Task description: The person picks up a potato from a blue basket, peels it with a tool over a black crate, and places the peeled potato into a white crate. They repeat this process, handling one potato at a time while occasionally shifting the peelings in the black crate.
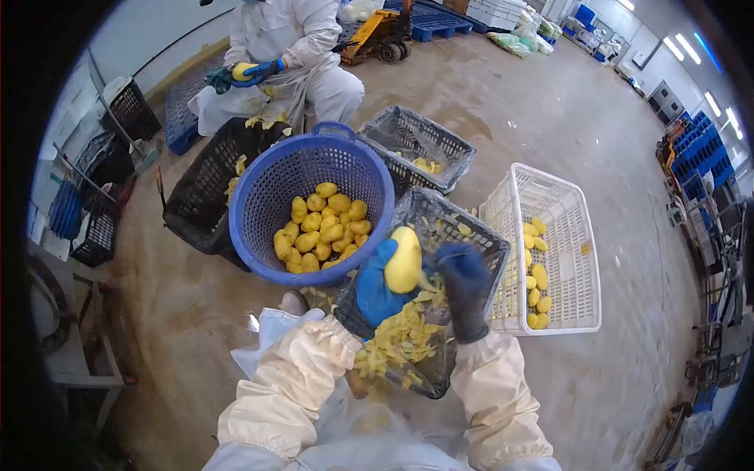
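Observation:
My left hand (pixel 374 289), in a blue glove, grips a pale yellow potato (pixel 403 263) held upright. Beside it, my right hand (pixel 463 282), in a darker glove, is closed and slightly blurred near the potato's right side; what it holds is hidden. Both hands are above a black crate (pixel 485 242) with a clear liner, which contains a heap of potato peelings (pixel 399 339). To the left, a round blue basket (pixel 263 169) contains many unpeeled-looking potatoes (pixel 326 228). A white crate (pixel 580 294) on the right has several smooth yellow potatoes (pixel 539 275) along its left side.
Across from me a seated co-worker (pixel 318 55) in white holds a potato over a black crate (pixel 206 184). Another lined black crate (pixel 424 129) stands behind mine. An orange pallet truck (pixel 378 35) and blue pallets (pixel 428 20) are farther back. The floor (pixel 620 235) looks wet.

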